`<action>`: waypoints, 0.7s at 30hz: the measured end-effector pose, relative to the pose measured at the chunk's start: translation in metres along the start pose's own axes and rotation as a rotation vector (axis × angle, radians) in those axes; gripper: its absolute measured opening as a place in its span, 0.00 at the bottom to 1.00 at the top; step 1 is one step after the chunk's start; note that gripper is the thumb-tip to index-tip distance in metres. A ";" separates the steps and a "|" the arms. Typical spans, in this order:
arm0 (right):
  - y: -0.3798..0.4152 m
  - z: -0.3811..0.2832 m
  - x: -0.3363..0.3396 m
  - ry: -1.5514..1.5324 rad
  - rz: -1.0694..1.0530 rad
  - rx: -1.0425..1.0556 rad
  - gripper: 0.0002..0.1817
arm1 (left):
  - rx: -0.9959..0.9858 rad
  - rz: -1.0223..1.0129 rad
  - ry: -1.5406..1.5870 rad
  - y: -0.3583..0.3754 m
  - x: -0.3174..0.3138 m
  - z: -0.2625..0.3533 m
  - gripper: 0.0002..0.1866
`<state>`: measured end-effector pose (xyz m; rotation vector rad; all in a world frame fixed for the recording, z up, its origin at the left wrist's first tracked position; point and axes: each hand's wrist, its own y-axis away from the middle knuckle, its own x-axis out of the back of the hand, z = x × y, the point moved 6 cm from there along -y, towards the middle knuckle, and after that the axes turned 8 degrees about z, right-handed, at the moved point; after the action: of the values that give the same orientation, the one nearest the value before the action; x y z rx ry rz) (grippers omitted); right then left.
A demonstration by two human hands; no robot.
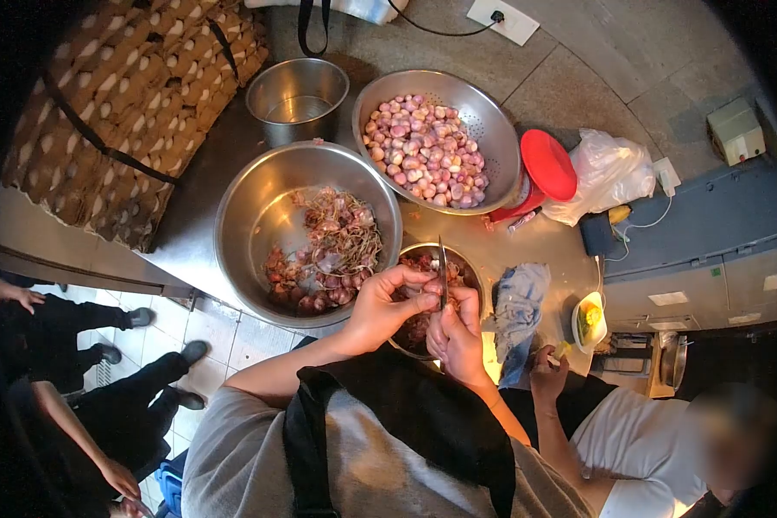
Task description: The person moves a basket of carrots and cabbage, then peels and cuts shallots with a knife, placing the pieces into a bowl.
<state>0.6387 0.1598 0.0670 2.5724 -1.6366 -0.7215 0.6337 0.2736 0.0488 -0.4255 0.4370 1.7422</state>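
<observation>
My left hand [382,304] is closed, its thumb and fingertips pinching what looks like a shallot, mostly hidden by the fingers. Wrapped around a small knife [443,259], my right hand [457,335] holds the blade upright against the left fingertips. Both hands are over a smaller metal bowl [473,274] containing reddish peelings or shallots, partly covered by my hands. To the left stands a large metal bowl [242,220] with unpeeled shallots [337,250], roots and dry skins. Beyond it, a metal colander [492,142] holds many peeled shallots [423,151].
Around the steel counter are an empty metal pot [298,108], stacked egg trays [138,112], a red lid [548,164], a plastic bag [609,173] and a blue cloth [520,302]. A co-worker [630,440] sits close on my right; other people stand at left.
</observation>
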 end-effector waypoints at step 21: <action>0.009 -0.012 -0.006 -0.095 -0.014 -0.077 0.13 | -0.041 -0.149 -0.028 0.004 -0.008 0.021 0.20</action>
<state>0.6339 0.1580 0.0823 2.5360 -1.5829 -0.9022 0.6307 0.2770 0.0713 -0.4513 0.3414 1.6127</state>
